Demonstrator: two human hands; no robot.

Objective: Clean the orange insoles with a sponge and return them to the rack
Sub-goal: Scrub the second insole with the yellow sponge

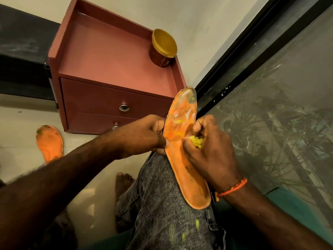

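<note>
Scrubbing an orange insole (182, 141) propped on one knee, the right hand (209, 152) squeezes a yellow sponge (196, 141) while the left hand (144, 136) pinches its edge. Firm strokes toward the grimy toe would serve best. A second insole (49, 143) waits on the floor, the cabinet (108, 56) close ahead.

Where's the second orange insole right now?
In the head view, the second insole lies flat on the floor at the left, beside the red drawer cabinet and partly hidden by the left forearm.
</note>
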